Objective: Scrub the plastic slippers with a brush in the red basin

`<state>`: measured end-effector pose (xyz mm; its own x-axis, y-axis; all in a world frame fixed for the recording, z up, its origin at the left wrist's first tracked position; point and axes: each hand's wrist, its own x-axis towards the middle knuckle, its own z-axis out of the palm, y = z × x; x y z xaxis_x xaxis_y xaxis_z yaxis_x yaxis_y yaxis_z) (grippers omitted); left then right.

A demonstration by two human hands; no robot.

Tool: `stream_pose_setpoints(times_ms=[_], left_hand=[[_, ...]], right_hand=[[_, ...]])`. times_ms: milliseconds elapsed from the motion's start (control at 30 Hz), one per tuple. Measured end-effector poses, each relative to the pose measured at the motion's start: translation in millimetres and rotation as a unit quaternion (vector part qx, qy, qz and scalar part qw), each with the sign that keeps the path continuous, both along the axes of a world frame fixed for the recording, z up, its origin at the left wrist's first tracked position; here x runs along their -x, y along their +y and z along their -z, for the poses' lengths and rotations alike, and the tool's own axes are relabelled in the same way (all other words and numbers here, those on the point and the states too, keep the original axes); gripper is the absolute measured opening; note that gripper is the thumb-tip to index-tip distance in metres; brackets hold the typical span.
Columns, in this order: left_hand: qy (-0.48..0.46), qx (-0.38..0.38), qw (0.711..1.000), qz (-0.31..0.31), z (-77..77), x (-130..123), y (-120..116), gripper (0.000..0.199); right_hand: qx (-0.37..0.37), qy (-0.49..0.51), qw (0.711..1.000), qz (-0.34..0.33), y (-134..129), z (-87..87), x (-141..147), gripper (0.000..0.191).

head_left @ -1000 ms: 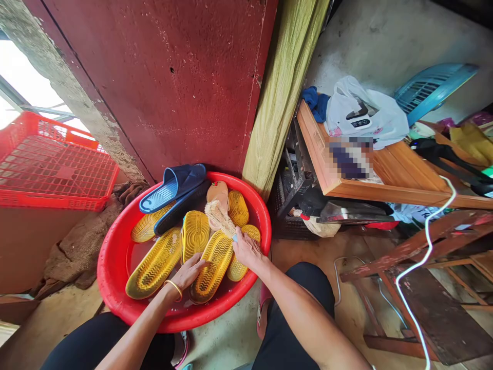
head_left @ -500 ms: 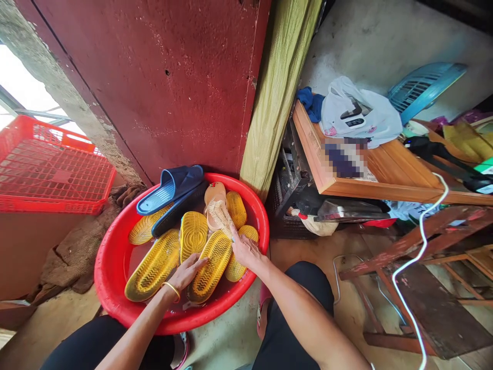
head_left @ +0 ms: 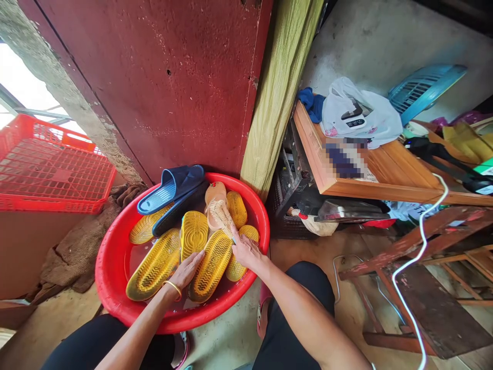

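A yellow-soled slipper (head_left: 209,270) lies sole up in a red basin (head_left: 109,288) of water, between my two hands. My left hand (head_left: 188,270) is closed on its left edge, fingers pointing up and right. At its upper right edge is my right hand (head_left: 246,251), index finger stretched forward and the other fingers bent and partly hidden. Just beyond that fingertip lies a tan sandal (head_left: 215,194) with a cream ribbed part. More yellow soles (head_left: 156,267) lie around it, and a blue slipper (head_left: 169,192) rests on the far left rim.
A red plastic crate (head_left: 54,174) stands at the left, above brown sacking (head_left: 71,262). Behind the basin are a dark red door (head_left: 173,103) and a yellow-green curtain (head_left: 279,103). At right stand a wooden table (head_left: 396,169) and a wooden chair (head_left: 435,303), with a white cable (head_left: 416,246) hanging down.
My left hand has shifted slightly up along the edge of the slipper. My right hand and the other footwear look almost the same; the whole view has moved very slightly.
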<state>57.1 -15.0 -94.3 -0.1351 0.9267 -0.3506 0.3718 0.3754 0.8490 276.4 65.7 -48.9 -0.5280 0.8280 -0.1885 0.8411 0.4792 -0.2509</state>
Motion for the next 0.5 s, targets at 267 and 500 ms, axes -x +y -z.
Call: stream_pose_setpoints(times_ms=[267, 500], left_hand=[[-0.051, 0.020, 0.998, -0.007, -13.4, -5.0, -3.0, 0.066], [-0.045, 0.019, 0.999, -0.005, -13.7, -6.6, -4.3, 0.054]], right_hand=[[0.003, 0.009, 1.000, 0.000, -2.2, -4.2, -0.9, 0.072], [0.002, 0.018, 1.000, -0.002, -3.6, -2.8, -1.3, 0.072]])
